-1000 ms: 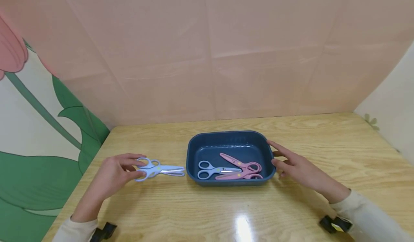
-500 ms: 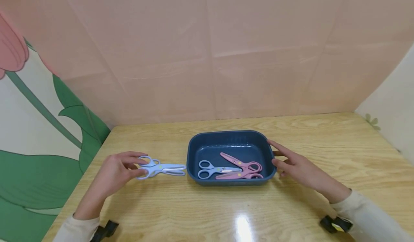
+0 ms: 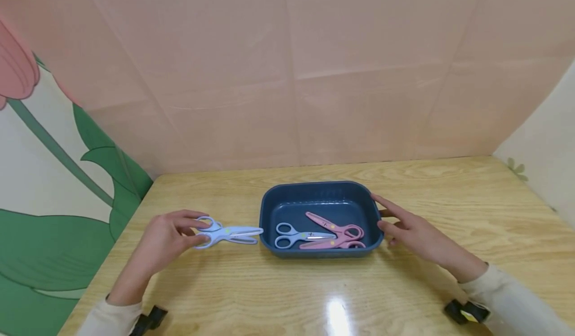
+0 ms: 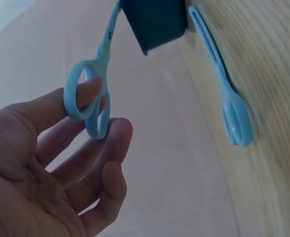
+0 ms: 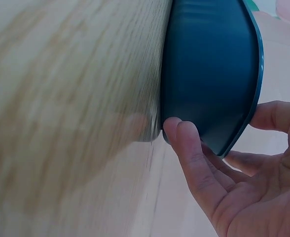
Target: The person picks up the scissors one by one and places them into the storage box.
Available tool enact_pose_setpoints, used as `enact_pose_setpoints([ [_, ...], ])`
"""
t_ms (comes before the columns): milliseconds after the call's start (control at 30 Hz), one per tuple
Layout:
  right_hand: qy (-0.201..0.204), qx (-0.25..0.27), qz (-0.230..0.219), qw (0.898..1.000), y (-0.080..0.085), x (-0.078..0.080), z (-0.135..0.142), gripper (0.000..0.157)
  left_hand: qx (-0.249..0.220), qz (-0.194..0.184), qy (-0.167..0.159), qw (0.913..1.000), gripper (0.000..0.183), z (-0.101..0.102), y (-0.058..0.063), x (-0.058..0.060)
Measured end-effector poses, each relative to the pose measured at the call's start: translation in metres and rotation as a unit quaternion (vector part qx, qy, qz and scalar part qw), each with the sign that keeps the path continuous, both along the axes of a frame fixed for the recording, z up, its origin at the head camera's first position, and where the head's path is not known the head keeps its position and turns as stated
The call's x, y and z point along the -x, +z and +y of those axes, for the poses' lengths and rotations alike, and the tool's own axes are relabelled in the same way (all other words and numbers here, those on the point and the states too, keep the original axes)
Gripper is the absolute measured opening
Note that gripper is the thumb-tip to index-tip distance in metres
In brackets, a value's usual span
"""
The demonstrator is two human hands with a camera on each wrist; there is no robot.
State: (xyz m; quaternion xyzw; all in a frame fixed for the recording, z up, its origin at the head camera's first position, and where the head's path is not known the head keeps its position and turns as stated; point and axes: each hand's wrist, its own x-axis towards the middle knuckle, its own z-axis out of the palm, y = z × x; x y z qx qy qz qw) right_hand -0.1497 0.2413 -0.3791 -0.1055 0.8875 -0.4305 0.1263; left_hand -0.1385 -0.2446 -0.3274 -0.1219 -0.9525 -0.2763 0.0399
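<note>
My left hand [image 3: 172, 236] pinches the handle loops of light blue scissors [image 4: 104, 59] between thumb and fingers. They are held above the table, their tips at the left rim of the dark blue box [image 3: 332, 253]. A second pair of light blue scissors [image 4: 234, 116] lies on the table under them, mostly hidden in the head view. Inside the box are blue scissors [image 3: 294, 236] and what look like two pink pairs, one pair of pink scissors [image 3: 334, 227] crossing the other. My right hand [image 3: 418, 236] rests its fairly straight fingers against the box's right end.
The box stands on a wood-grain table [image 3: 287, 296], whose far edge meets a pinkish wall covering [image 3: 287, 101]. A wall with painted green leaves [image 3: 45, 246] rises at the left, and a pale wall [image 3: 548, 141] at the right.
My left hand has moved slightly right with the held scissors, bringing their tips to the box rim. The pair beneath, the box and my right hand show hardly any movement.
</note>
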Motion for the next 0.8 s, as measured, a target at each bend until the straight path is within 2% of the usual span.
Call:
enact_pose_setpoints([
  [400, -0.003, -0.002, -0.002, 1.000, 0.000, 0.000, 0.001, 0.066, 0.027, 0.016, -0.027, 0.9991, 0.019, 0.020, 0.002, 0.007],
  [800, 0.004, 0.005, -0.004, 1.000, 0.000, -0.001, 0.001, 0.066, 0.034, 0.030, -0.020, 0.9988, 0.018, 0.036, 0.006, 0.013],
])
